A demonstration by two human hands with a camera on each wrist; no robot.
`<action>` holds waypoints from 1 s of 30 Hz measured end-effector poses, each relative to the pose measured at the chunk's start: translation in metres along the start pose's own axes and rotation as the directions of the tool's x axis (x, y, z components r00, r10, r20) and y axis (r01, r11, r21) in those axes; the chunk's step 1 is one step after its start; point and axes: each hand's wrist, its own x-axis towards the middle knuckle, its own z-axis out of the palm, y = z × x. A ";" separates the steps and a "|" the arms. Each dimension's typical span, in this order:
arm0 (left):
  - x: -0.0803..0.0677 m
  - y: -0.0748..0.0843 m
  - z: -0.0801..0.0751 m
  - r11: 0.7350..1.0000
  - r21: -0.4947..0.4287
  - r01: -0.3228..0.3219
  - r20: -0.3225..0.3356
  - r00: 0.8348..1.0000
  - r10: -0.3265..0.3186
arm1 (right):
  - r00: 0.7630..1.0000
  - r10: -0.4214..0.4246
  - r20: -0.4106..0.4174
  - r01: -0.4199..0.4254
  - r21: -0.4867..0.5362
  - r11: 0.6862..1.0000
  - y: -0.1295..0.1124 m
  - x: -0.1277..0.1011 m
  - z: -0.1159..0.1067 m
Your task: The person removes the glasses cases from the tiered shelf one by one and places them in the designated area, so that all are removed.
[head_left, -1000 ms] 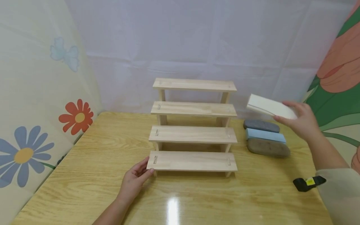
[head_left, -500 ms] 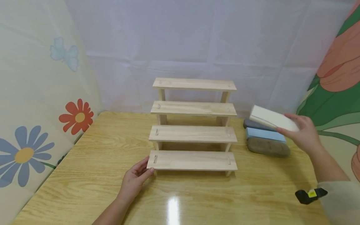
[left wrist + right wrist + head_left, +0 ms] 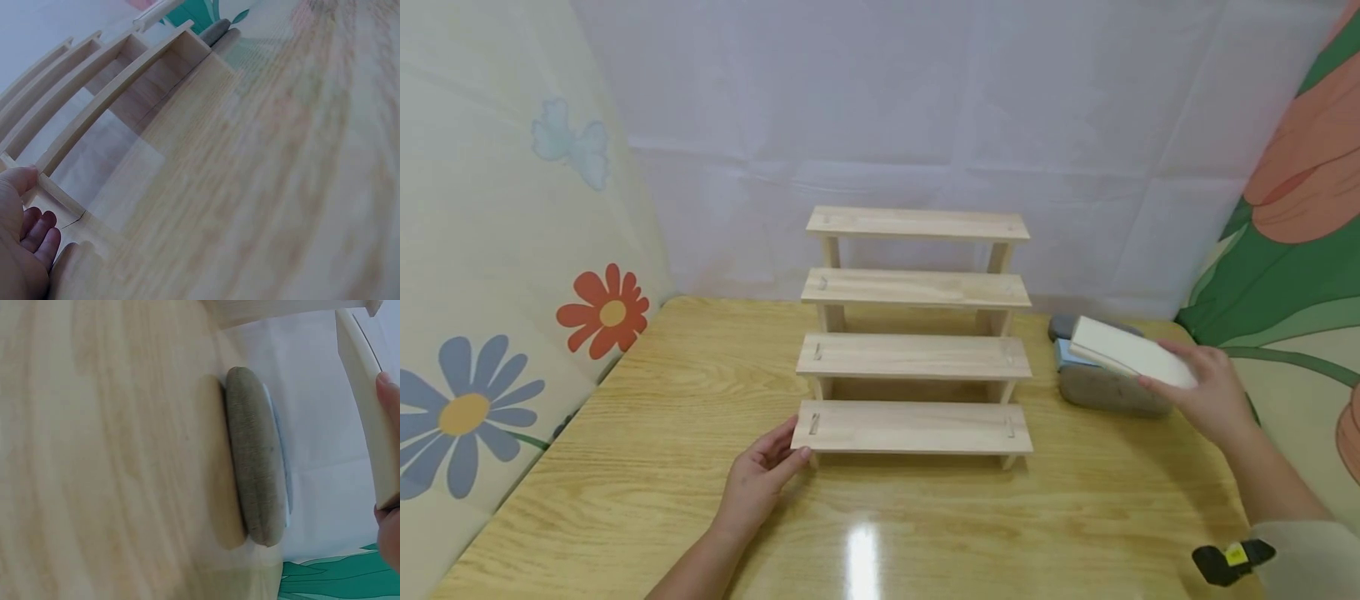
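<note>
A four-step wooden rack (image 3: 915, 333) stands mid-table. My left hand (image 3: 760, 479) rests against the left end of its lowest step (image 3: 912, 427), thumb on the corner, fingers loosely bent; the left wrist view shows the hand (image 3: 22, 240) beside that step (image 3: 100, 109). My right hand (image 3: 1206, 392) grips a cream rectangular case (image 3: 1131, 352), tilted, just above a brown-grey oval case (image 3: 1108, 393), a light blue case (image 3: 1062, 357) and a dark grey case (image 3: 1060, 325). In the right wrist view the cream case (image 3: 369, 419) is pinched by fingertips (image 3: 389, 387) over the brown-grey case (image 3: 257, 462).
The wooden table (image 3: 625, 433) is walled by a white sheet (image 3: 880, 125) behind, a flowered cloth (image 3: 490, 275) on the left and a green and orange one (image 3: 1292, 217) on the right. A black strap with a yellow tag (image 3: 1228, 557) sits on my right wrist.
My right hand has lowered the cream case from above the cases down and toward me, close over the stack. The left hand and the rack have not moved.
</note>
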 end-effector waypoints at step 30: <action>0.002 -0.001 0.000 1.000 0.011 0.024 0.001 1.000 -0.024 | 1.000 0.018 0.023 -0.018 0.015 1.000 0.034 -0.050 0.037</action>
